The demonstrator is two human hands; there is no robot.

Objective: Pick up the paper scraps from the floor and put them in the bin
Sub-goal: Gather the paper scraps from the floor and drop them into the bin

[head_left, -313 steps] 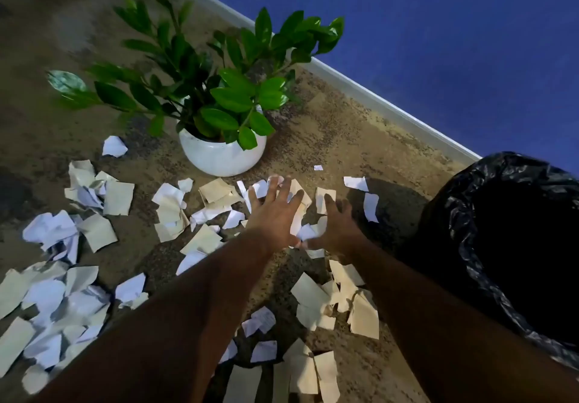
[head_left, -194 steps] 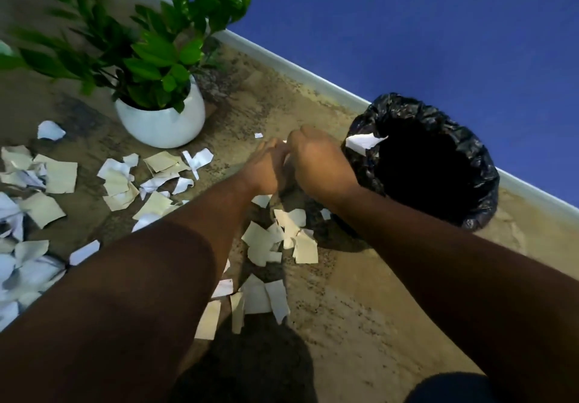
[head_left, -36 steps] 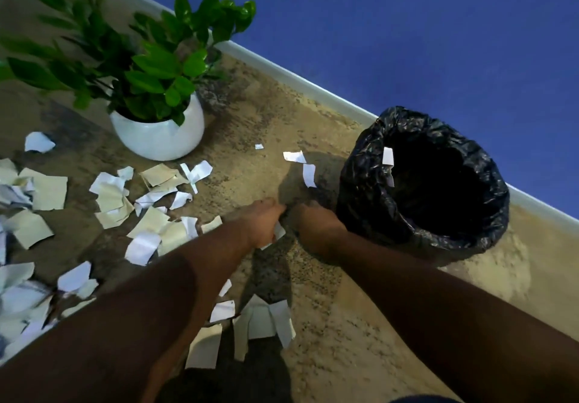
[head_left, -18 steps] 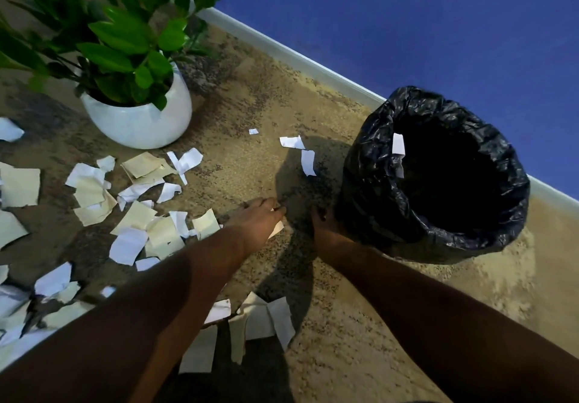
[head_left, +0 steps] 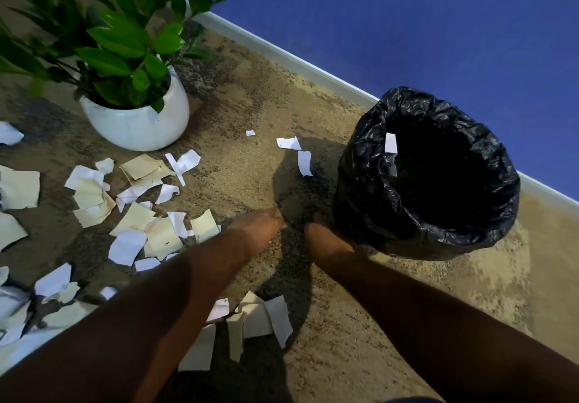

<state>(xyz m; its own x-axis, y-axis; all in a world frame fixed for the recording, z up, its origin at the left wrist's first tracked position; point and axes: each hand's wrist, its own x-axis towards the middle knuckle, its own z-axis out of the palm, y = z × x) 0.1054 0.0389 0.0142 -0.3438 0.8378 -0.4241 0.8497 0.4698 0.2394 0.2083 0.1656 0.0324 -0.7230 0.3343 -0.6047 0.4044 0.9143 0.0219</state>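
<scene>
Torn white and cream paper scraps (head_left: 160, 237) lie scattered over the brown floor at the left. Another small cluster of scraps (head_left: 262, 315) sits between my forearms, and two white scraps (head_left: 304, 162) lie beside the bin. The bin (head_left: 360, 183), lined with a black bag, stands at the right, with one white scrap (head_left: 390, 143) stuck on its inner rim. My left hand (head_left: 255, 228) is curled down onto the floor with a sliver of paper showing under it. My right hand (head_left: 324, 235) rests at the bin's base, its fingers hidden.
A green plant in a white round pot (head_left: 138, 123) stands at the upper left, just behind the scraps. A blue wall (head_left: 407, 26) with a pale baseboard (head_left: 282, 58) runs diagonally behind the pot and bin.
After carrying scraps up to the bin, both hands came back down to the floor beside it. In the last second they moved slightly apart and the right hand went to the bin's base.
</scene>
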